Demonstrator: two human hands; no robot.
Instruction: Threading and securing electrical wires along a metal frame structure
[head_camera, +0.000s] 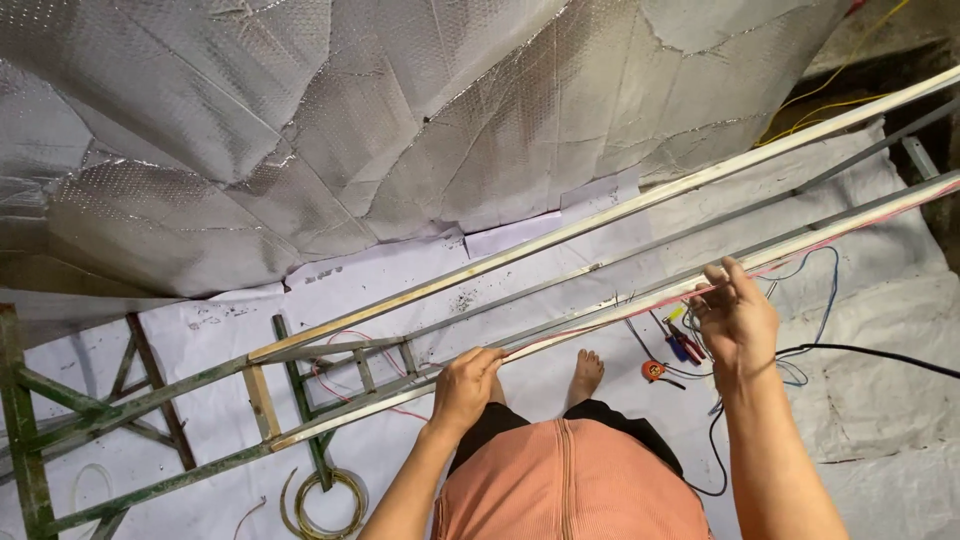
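Near rail: a long pale strip, the nearer one of a ladder-like frame; it runs from the low left up to the far right, just in front of your body, and both your hands are on it.
Thin wires: a red and a pale wire lie along the near rail between your two hands.
Left hand: your fingers are closed around the near rail, close to the place where the green part of the frame begins.
Right hand: it is raised at the same rail further right, the fingers half bent and pinching the thin wires against the rail.
Far rail: the second pale strip, parallel and further from you.
Green frame: metal bars with green paint at the left, joined to both rails.
White sheet: it covers the floor under the frame.
Bare foot: it stands on the sheet under the rail, between your hands.
Tools: pliers with red and blue grips and a small round tape measure, on the sheet near your right hand.
Silver foil: crumpled insulation fills the far part of the scene.
Coiled cable: a ring of yellowish cable at the near left.
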